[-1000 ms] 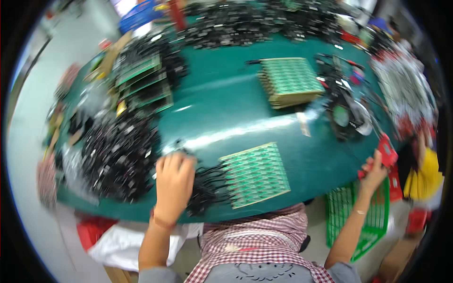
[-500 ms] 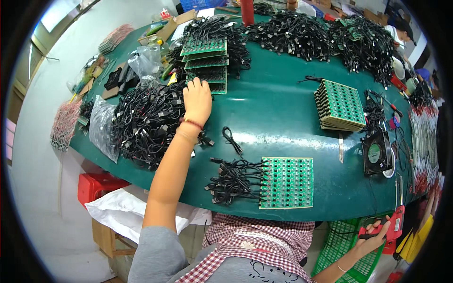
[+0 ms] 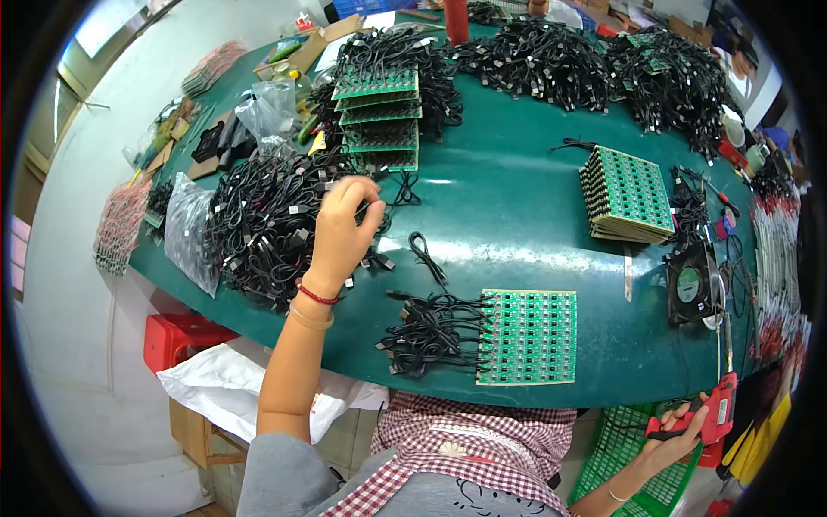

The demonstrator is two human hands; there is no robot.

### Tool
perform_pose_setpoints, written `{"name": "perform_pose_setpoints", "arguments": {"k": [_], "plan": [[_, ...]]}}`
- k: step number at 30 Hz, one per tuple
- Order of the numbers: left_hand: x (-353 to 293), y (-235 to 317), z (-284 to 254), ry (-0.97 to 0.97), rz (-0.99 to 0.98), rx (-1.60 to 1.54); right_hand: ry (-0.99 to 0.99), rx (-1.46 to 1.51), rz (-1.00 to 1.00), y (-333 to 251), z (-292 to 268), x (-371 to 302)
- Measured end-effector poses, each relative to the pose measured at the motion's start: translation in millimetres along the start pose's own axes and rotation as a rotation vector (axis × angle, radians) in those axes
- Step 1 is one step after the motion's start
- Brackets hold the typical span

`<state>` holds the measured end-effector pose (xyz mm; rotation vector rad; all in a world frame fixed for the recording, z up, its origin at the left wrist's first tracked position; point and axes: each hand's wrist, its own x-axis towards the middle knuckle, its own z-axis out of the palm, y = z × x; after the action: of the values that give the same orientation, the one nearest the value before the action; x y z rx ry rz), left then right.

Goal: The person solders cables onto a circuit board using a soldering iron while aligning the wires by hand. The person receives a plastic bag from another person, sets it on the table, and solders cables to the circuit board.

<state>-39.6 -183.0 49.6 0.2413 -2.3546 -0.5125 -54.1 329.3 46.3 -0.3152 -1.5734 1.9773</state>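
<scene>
My left hand (image 3: 345, 228) hovers over the right side of a heaped pile of black USB cables (image 3: 258, 228). Its fingers are curled in toward the thumb; whatever they hold, if anything, does not show. Just beyond it lies a small coiled black cable (image 3: 406, 189), below a stack of green circuit boards with cables (image 3: 379, 138). At the lower right my right hand (image 3: 680, 438) grips a red soldering gun (image 3: 718, 414), its metal tip pointing up. Before me lies a green circuit board (image 3: 528, 336) with a bunch of black cables (image 3: 435, 332) along its left edge; one loose cable (image 3: 426, 258) rests above them.
A stack of bare boards (image 3: 629, 194) stands right of centre, near a small black fan (image 3: 689, 284). More cable heaps (image 3: 538, 65) line the far side. Plastic bags (image 3: 188, 233) lie left, and a green basket (image 3: 629, 448) sits below the table's edge.
My left hand has drawn back from the board stack toward me and slightly left, uncovering the small coiled cable. My right hand stays about where it was with the soldering gun.
</scene>
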Motion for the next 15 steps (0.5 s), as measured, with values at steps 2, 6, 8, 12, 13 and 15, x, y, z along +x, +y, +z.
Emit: {"name": "perform_pose_setpoints", "arguments": {"k": [2, 6, 8, 12, 13, 15], "plan": [[-7.4, -4.3, 3.6, -0.123, -0.195, -0.200, -0.024, 0.005, 0.010, 1.3, 3.3, -0.8], [1.9, -16.1, 41.6, -0.061, 0.064, 0.015, -0.071, 0.023, 0.036, 2.1, 10.5, -5.1], [20.2, -31.9, 74.6, -0.255, -0.146, 0.286, -0.095, 0.029, 0.029, 1.4, 16.2, -10.0], [43.7, -46.4, 114.1, -0.198, -0.372, 0.463, -0.110, 0.032, 0.012, -3.7, 17.8, -17.4], [44.9, -51.9, 118.2, -0.202, -0.304, 0.418, -0.103, 0.030, 0.005, -5.9, 15.7, -17.4], [44.2, -40.4, 121.8, -0.164, -0.135, 0.317, -0.072, 0.020, -0.006, -9.9, 7.6, -19.2]]}}
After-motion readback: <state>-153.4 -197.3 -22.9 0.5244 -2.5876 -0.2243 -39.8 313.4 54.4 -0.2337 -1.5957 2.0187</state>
